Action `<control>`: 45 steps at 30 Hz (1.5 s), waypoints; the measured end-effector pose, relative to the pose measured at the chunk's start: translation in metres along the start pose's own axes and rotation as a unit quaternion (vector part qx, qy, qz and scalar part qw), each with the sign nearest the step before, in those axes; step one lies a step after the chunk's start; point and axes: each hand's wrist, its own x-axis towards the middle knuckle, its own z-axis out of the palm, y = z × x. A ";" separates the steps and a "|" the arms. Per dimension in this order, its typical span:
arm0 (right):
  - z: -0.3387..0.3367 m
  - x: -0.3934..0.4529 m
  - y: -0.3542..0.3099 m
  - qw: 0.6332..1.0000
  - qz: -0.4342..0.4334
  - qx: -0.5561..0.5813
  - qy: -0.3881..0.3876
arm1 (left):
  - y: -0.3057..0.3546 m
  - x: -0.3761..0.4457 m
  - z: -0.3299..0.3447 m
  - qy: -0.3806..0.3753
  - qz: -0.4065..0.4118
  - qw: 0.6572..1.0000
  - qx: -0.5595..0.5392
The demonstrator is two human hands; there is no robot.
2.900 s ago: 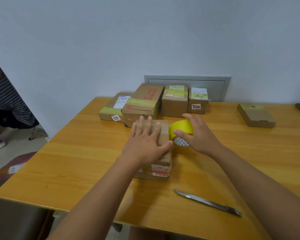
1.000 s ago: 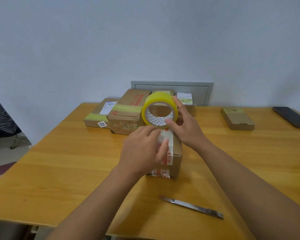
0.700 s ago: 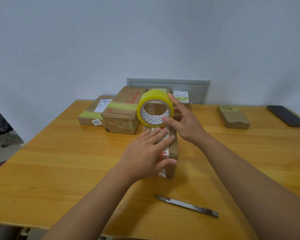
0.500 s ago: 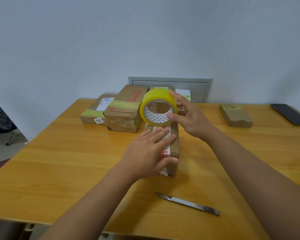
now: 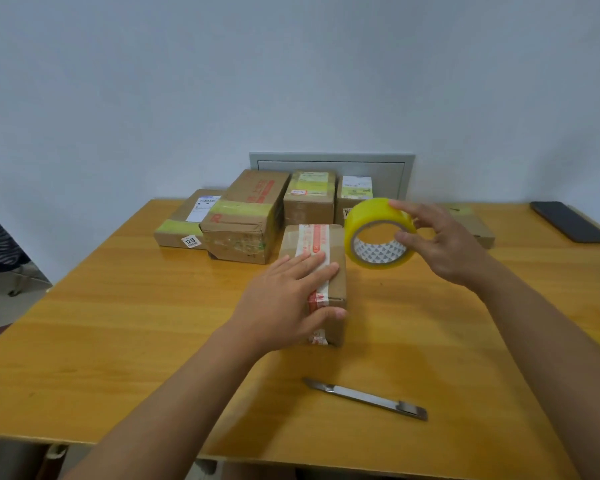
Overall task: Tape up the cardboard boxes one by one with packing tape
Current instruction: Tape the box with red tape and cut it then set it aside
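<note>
Six cardboard boxes sit on the wooden table, all closed, so what they hold cannot be told. The small box being worked on stands in the middle, with a white-and-red printed tape strip running along its top and down its near face. The left hand lies flat on that top with fingers straight and the thumb hooked over the near right edge, pressing it down. The right hand grips the yellow packing tape roll, thumb at the inner core and fingers over the outer rim, holding it in the air just to the right of the box, its opening turned toward the camera. Behind, along the wall, stand a flat box with a "1218" sticker, a larger box with red print and a yellow tape band, and two smaller labelled boxes just beside each other; a low flat box lies behind the right hand. A metal utility knife lies on the table near the front edge, and a dark phone rests at the far right. Compared with half a second ago, the roll has swung from over the far end of the box to its right side, apart from it, while the left hand has stayed flat on top.
</note>
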 end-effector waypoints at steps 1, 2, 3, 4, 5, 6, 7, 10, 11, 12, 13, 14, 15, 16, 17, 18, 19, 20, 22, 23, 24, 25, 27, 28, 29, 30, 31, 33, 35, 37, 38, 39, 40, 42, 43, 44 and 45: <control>0.000 -0.004 0.004 1.000 0.006 0.000 -0.001 | 0.002 0.001 0.000 -0.001 0.002 1.000 0.004; 0.003 -0.007 0.008 1.000 0.011 0.003 -0.001 | 0.003 0.002 0.000 0.000 0.003 1.000 0.007; 0.006 -0.010 0.011 1.000 0.012 0.007 0.002 | 0.003 0.002 0.000 0.000 0.002 1.000 0.006; 0.010 -0.012 0.013 1.000 0.013 0.014 0.007 | 0.003 0.001 0.000 -0.001 0.000 1.000 0.005; 0.014 -0.013 0.015 1.000 0.016 0.021 0.011 | 0.003 0.001 -0.001 -0.002 -0.002 1.000 0.003; 0.018 -0.014 0.018 0.999 0.021 0.027 0.015 | 0.003 0.000 -0.002 -0.003 -0.003 1.000 0.001; 0.021 -0.015 0.021 0.999 0.027 0.031 0.018 | 0.004 -0.001 -0.002 -0.003 -0.004 1.000 -0.001; 0.030 -0.019 0.031 0.998 0.031 0.038 0.028 | 0.007 0.000 -0.005 -0.004 -0.009 1.000 -0.002; 0.032 -0.020 0.033 0.998 0.033 0.042 0.032 | 0.008 0.002 -0.007 -0.010 -0.019 1.000 -0.001; 0.035 -0.022 0.033 0.998 0.037 0.045 0.037 | 0.010 0.003 -0.010 -0.024 -0.036 0.999 0.002; 0.037 -0.023 0.031 0.997 0.041 0.047 0.042 | 0.012 0.006 -0.015 -0.043 -0.054 0.998 0.011; 0.040 -0.024 0.030 0.997 0.045 0.045 0.048 | 0.014 0.009 -0.019 -0.063 -0.068 0.995 0.025; 0.043 -0.024 0.028 0.997 0.046 0.041 0.053 | 0.018 0.013 -0.024 -0.079 -0.076 0.993 0.039; 0.045 -0.024 0.027 0.996 0.045 0.040 0.060 | 0.021 0.018 -0.027 -0.088 -0.082 0.991 0.051; 0.046 -0.024 0.026 0.996 0.046 0.040 0.066 | 0.024 0.023 -0.029 -0.085 -0.089 0.991 0.058; 0.046 -0.025 0.025 0.995 0.046 0.042 0.071 | 0.026 0.028 -0.029 -0.076 -0.096 0.990 0.064; 0.047 -0.026 0.026 0.995 0.047 0.042 0.076 | 0.028 0.032 -0.028 -0.065 -0.100 0.990 0.075; 0.047 -0.028 0.026 0.995 0.050 0.040 0.080 | 0.029 0.034 -0.026 -0.056 -0.098 0.989 0.090; 0.050 -0.033 0.028 0.994 0.056 0.026 0.089 | 0.030 0.037 -0.019 -0.051 -0.090 0.990 0.097; 0.052 -0.036 0.029 0.994 0.059 0.019 0.093 | 0.028 0.039 -0.017 -0.063 -0.090 0.991 0.079; 0.055 -0.038 0.031 0.993 0.062 0.013 0.097 | 0.027 0.040 -0.015 -0.087 -0.094 0.990 0.056; 0.057 -0.040 0.031 0.993 0.061 0.008 0.103 | 0.025 0.041 -0.015 -0.115 -0.102 0.988 0.034; 0.062 -0.041 0.031 0.992 0.056 -0.001 0.115 | 0.022 0.041 -0.015 -0.149 -0.110 0.983 0.009; 0.064 -0.041 0.029 0.991 0.054 -0.002 0.120 | 0.020 0.041 -0.015 -0.155 -0.109 0.982 0.007; 0.065 -0.041 0.027 0.991 0.053 -0.002 0.122 | 0.017 0.040 -0.014 -0.158 -0.109 0.981 0.006; 0.067 -0.041 0.024 0.991 0.054 0.001 0.122 | 0.015 0.040 -0.013 -0.162 -0.110 0.981 0.005; 0.068 -0.040 0.022 0.991 0.057 0.005 0.121 | 0.013 0.040 -0.013 -0.165 -0.113 0.980 0.002; 0.071 -0.039 0.019 0.990 0.072 0.025 0.115 | 0.010 0.039 -0.013 -0.168 -0.124 0.978 -0.009; 0.074 -0.037 0.012 0.984 0.106 0.092 0.106 | 0.008 0.038 -0.015 -0.169 -0.133 0.976 -0.022; 0.077 -0.032 0.007 0.971 0.147 0.162 0.099 | 0.005 0.037 -0.018 -0.173 -0.139 0.974 -0.036; 0.081 -0.030 0.006 0.965 0.164 0.179 0.098 | 0.004 0.036 -0.019 -0.175 -0.142 0.973 -0.044; 0.084 -0.027 0.006 0.958 0.182 0.197 0.098 | 0.002 0.035 -0.021 -0.176 -0.143 0.972 -0.052; 0.087 -0.025 0.006 0.948 0.201 0.227 0.100 | 0.001 0.034 -0.022 -0.176 -0.144 0.972 -0.060; 0.095 -0.020 0.003 0.911 0.236 0.324 0.103 | 0.000 0.032 -0.025 -0.170 -0.151 0.970 -0.080; 0.098 -0.018 0.000 0.892 0.248 0.364 0.101 | -0.002 0.031 -0.025 -0.164 -0.156 0.969 -0.094; 0.100 -0.016 -0.004 0.879 0.253 0.392 0.098 | -0.004 0.031 -0.026 -0.158 -0.158 0.969 -0.105; 0.102 -0.015 -0.007 0.873 0.255 0.404 0.095 | -0.006 0.030 -0.026 -0.153 -0.152 0.970 -0.111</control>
